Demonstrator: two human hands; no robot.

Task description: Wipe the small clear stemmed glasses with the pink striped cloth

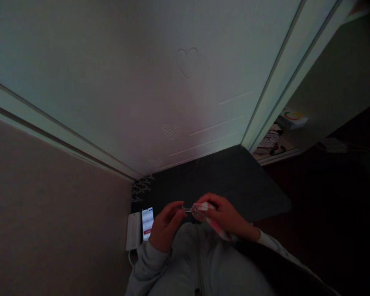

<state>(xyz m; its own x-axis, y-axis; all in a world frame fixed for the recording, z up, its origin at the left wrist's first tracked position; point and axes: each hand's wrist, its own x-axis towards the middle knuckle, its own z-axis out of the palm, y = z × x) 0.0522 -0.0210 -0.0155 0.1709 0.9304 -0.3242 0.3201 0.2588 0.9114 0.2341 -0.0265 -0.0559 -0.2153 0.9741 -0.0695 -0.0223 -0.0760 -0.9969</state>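
While the room is very dim, both hands can be made out low in the middle of the view, just above the person's lap in grey clothing. The left hand [165, 225] has its fingers curled together, the thumb and forefinger pinched on the end of a thin metal piece [188, 210] that bridges the gap between the hands; what the piece is cannot be told in this light. The right hand [226, 216] is closed around a small white and pink packet [210, 217], its fingers folded over the top, with the packet's pink lower end sticking out below the palm toward the lap. The metal piece meets the packet at the right hand's fingertips, so the two hands are near but not touching each other.

Both hands hang over the near edge of a dark mat [234, 181] that runs up to a pale door [172, 102] embossed with hearts. At the mat's near left corner lies a phone [147, 223] with its screen lit, just beside the left hand, and a white strip [133, 231] lies touching or nearly touching the phone's left side, a cable curling from its near end. Past the mat's far right corner an open shelf [277, 152] holds a white box [292, 118] and patterned items [269, 139], well apart from the hands.
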